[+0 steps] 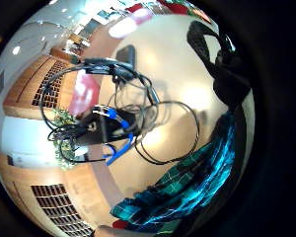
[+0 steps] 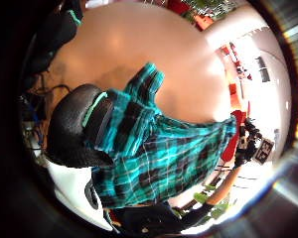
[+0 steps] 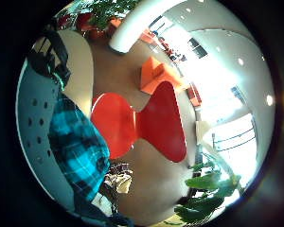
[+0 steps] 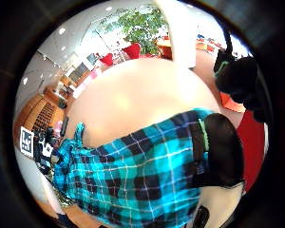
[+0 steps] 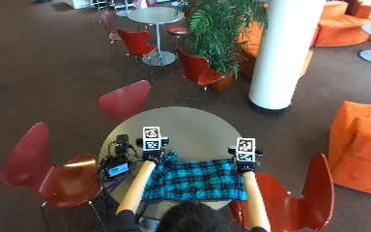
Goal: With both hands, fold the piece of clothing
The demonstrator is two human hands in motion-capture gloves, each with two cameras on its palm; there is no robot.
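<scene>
Outside view: left hand [image 5: 152, 157] and right hand [image 5: 245, 166] pinch the plaid garment's [image 5: 195, 180] far corners.

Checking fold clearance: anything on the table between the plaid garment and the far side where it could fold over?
Nothing visible does. The plaid garment lies at the near edge, left hand and right hand pinching its far corners. The round table beyond is bare; the cables and device sit left of the cloth.

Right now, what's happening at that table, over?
Left hand and right hand each grip a far corner of the teal plaid garment. It lies flat on the round table, unfolded. Cables and a small device sit beside its left edge.
</scene>
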